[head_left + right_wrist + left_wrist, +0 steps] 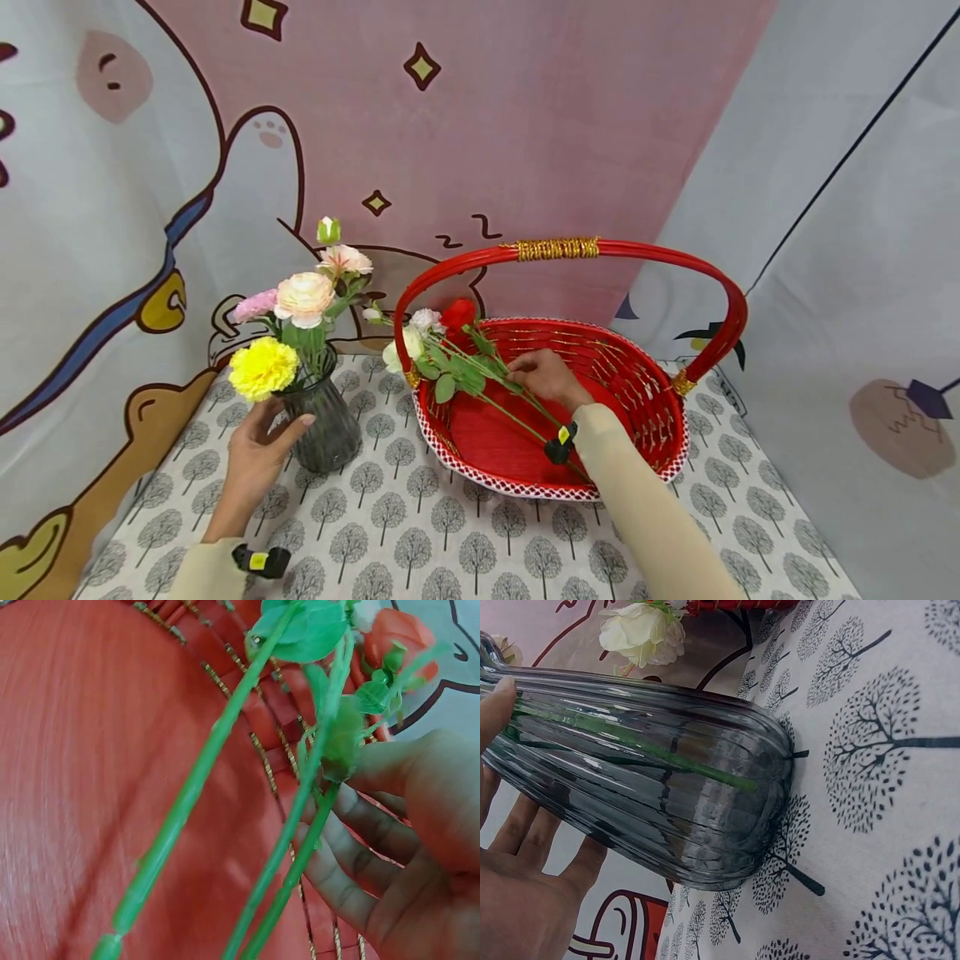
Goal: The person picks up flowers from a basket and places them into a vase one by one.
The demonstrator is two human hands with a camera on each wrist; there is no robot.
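Observation:
My left hand (258, 450) is at the grey ribbed glass vase (326, 429), its thumb (496, 709) on one side of the neck and its fingers round the other. The vase stands upright on the cloth. It holds a yellow flower (264, 368), a peach flower (304, 299), a pink flower (257, 305) and others; a green stem (660, 754) shows through the glass. Over the red wicker basket (480, 433), my right hand (550, 377) pinches a green flower stem (319, 821) between thumb and fingers. Other stems run alongside it, with a red flower (458, 315) at the far end.
White flowers (405, 348) lean out over the basket's left rim. A tall red handle (660, 257) with gold wrapping arches above the right hand. The table wears a tree-print cloth (420, 533). Behind it hangs a printed curtain (525, 125).

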